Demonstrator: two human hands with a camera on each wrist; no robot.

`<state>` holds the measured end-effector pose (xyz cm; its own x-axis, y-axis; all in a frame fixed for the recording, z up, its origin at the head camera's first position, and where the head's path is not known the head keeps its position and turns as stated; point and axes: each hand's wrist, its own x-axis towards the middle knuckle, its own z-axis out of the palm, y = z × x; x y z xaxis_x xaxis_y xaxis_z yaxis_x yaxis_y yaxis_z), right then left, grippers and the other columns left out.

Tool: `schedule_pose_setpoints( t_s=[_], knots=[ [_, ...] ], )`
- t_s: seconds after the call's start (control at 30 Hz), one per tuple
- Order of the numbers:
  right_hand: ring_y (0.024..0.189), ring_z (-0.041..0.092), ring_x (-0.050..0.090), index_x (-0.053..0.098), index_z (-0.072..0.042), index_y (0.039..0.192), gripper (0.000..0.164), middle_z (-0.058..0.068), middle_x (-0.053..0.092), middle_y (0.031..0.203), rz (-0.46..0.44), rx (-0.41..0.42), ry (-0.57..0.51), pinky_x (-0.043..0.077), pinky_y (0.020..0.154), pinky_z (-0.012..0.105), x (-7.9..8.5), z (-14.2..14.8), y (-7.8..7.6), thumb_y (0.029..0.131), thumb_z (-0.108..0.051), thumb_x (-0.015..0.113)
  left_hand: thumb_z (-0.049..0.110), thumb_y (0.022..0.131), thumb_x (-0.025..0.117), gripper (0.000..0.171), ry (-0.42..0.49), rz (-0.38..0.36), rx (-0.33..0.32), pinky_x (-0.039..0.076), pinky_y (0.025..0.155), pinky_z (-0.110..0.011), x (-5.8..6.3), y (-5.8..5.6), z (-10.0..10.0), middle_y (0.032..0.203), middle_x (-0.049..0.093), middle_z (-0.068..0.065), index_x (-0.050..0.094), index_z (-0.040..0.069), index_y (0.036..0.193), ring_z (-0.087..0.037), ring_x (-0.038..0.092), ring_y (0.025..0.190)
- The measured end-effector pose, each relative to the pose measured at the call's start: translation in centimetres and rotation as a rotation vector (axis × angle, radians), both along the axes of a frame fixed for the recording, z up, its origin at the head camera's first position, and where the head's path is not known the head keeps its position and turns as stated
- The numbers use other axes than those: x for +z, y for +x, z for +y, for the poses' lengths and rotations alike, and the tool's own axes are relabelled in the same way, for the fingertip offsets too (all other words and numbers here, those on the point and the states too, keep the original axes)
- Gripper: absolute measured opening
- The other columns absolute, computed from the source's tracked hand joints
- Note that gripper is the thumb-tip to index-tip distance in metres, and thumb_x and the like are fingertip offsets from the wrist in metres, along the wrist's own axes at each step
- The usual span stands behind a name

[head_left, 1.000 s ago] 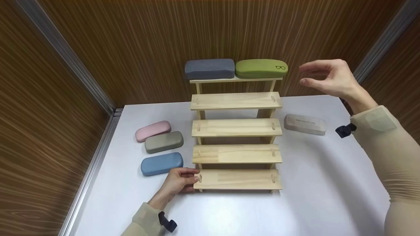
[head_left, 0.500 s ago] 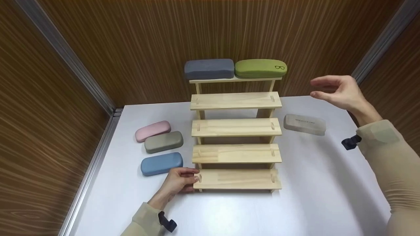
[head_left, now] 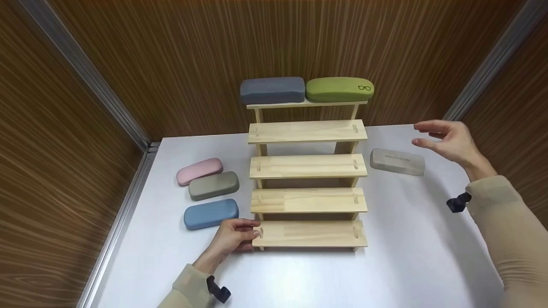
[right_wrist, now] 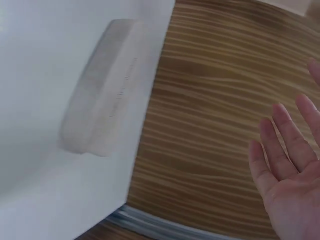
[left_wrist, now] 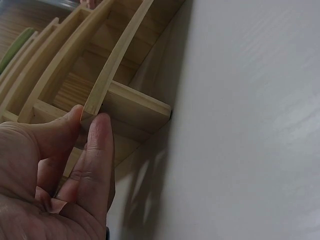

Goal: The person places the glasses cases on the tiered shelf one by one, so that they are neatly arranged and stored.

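Head view, its clock dial centred on the pale wooden rack (head_left: 308, 166), gives me a smooth pink case (head_left: 199, 171) at nine o'clock, a matte olive case (head_left: 214, 185) close beside it and a rounded blue case (head_left: 211, 213) at eight. Between seven and eight, I see the left hand (head_left: 233, 236) pinching the squared end of the lowest plank (head_left: 310, 234), thumb against fingers. On the grainy rack's top tier sit an angular slate-blue case (head_left: 272, 90) at eleven and a softly curved lime-green case (head_left: 340, 89) at one. At three, a blocky grey case (head_left: 397, 162) with faint lettering lies on the white table (head_left: 321, 278). Above its far end, the right hand (head_left: 451, 143) hovers, thumb and fingers apart.
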<state>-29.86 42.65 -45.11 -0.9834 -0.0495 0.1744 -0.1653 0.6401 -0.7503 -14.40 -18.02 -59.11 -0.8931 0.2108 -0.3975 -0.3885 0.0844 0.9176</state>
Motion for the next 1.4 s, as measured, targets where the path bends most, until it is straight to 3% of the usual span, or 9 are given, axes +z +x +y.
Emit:
schedule_pose_setpoints(
  t_s=[0.27,0.53,0.7,0.8,0.97,1.1,1.23,1.4],
  knots=[
    [0.105,-0.019,0.061,0.075,0.001,0.141,0.050,-0.046,0.066,0.107,-0.092,-0.012,0.029,0.045,0.092,-0.003,-3.5,1.2,0.4,0.098,-0.022,0.089,0.006,0.098,0.083,0.037,0.001,-0.001,-0.004,0.070,0.073,-0.026,0.0,0.0,0.0,0.107,0.083,0.004,0.077,-0.004,0.134,-0.010,0.080,0.088],
    [0.104,-0.021,0.058,0.073,-0.002,0.144,0.057,-0.045,0.064,0.108,-0.200,-0.006,0.069,0.043,0.091,-0.003,-5.8,1.9,0.1,0.098,-0.031,0.089,0.006,0.098,0.084,0.037,0.000,0.000,-0.004,0.069,0.070,-0.025,0.0,0.1,0.0,0.105,0.083,0.004,0.078,-0.005,0.133,-0.009,0.080,0.086],
    [0.107,-0.016,0.055,0.074,-0.003,0.144,0.059,-0.028,0.074,0.121,-0.231,-0.022,0.101,0.046,0.096,0.006,-7.1,2.1,0.0,0.097,-0.035,0.090,0.006,0.098,0.084,0.037,0.002,-0.005,-0.011,0.069,0.070,-0.023,0.1,0.0,0.0,0.107,0.084,0.002,0.078,-0.004,0.134,-0.008,0.080,0.086],
    [0.119,-0.004,0.058,0.075,-0.002,0.143,0.057,-0.002,0.078,0.139,-0.221,-0.035,0.130,0.049,0.103,0.020,-7.7,2.0,-0.1,0.097,-0.033,0.090,0.006,0.098,0.084,0.038,0.002,-0.004,-0.012,0.069,0.069,-0.023,0.1,-0.1,0.0,0.108,0.083,0.002,0.078,-0.004,0.133,-0.008,0.080,0.086],
    [0.143,0.038,0.055,0.072,0.002,0.143,0.058,0.030,0.062,0.159,-0.225,-0.047,0.141,0.044,0.106,0.038,-8.6,1.9,-0.5,0.097,-0.028,0.089,0.006,0.098,0.084,0.037,-0.002,-0.005,-0.004,0.069,0.069,-0.024,0.1,-0.1,0.1,0.107,0.083,0.002,0.078,-0.004,0.133,-0.010,0.081,0.085],
    [0.148,0.050,0.048,0.070,0.004,0.144,0.060,0.036,0.054,0.164,-0.254,-0.063,0.127,0.041,0.114,0.054,-9.1,1.8,-1.0,0.096,-0.026,0.090,0.005,0.098,0.083,0.037,-0.001,-0.006,-0.005,0.069,0.070,-0.025,0.1,-0.1,0.0,0.107,0.083,0.002,0.078,-0.005,0.133,-0.011,0.081,0.086],
    [0.157,0.054,0.044,0.069,0.003,0.145,0.061,0.035,0.054,0.165,-0.276,-0.056,0.112,0.032,0.130,0.072,-9.8,1.4,-1.7,0.096,-0.026,0.090,0.004,0.098,0.083,0.037,0.000,-0.006,-0.005,0.070,0.071,-0.026,0.1,-0.1,0.0,0.107,0.083,0.002,0.077,-0.005,0.134,-0.012,0.082,0.087],
    [0.159,0.058,0.043,0.072,0.002,0.142,0.058,0.033,0.057,0.164,-0.265,-0.036,0.118,0.030,0.133,0.076,-10.4,1.0,-2.4,0.095,-0.024,0.091,0.005,0.098,0.082,0.037,0.003,-0.007,-0.004,0.070,0.071,-0.025,0.1,0.0,0.0,0.107,0.083,0.002,0.077,-0.005,0.134,-0.010,0.081,0.087]
  ],
)
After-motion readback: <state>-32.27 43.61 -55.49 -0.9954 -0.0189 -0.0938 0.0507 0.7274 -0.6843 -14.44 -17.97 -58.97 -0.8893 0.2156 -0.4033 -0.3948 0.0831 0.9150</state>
